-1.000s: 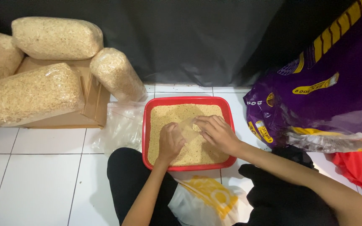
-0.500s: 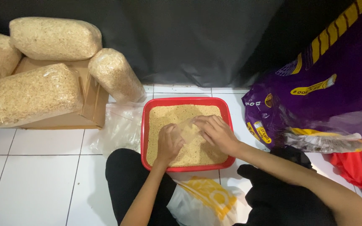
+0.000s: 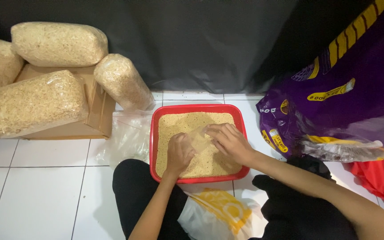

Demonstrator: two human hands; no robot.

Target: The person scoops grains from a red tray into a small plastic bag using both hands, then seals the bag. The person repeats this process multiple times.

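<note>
Little has moved since a second ago: both hands have stayed in the red rectangular plastic tray (image 3: 153, 133), and the view has shifted only slightly.

I see the left hand (image 3: 178, 153) curled, fingers down in the tan grain (image 3: 181, 124) filling the tray; whether it grips anything I cannot tell. The right hand (image 3: 230, 141) pinches a small clear plastic bag (image 3: 198, 138), which lies on the grain between the two hands.

The tray sits on a white tiled floor (image 3: 41, 195) before a dark cloth backdrop (image 3: 210, 44). To the left, four clear bags packed with grain (image 3: 58, 44) are stacked on a flat brown cardboard box (image 3: 96, 115). A loose clear plastic sheet (image 3: 123, 138) lies just beside the tray. To the right stands a large purple sack with yellow markings (image 3: 347, 93), with a red plastic bag (image 3: 383, 178) beside it. A white and yellow plastic bag (image 3: 218, 213) rests between my knees.
</note>
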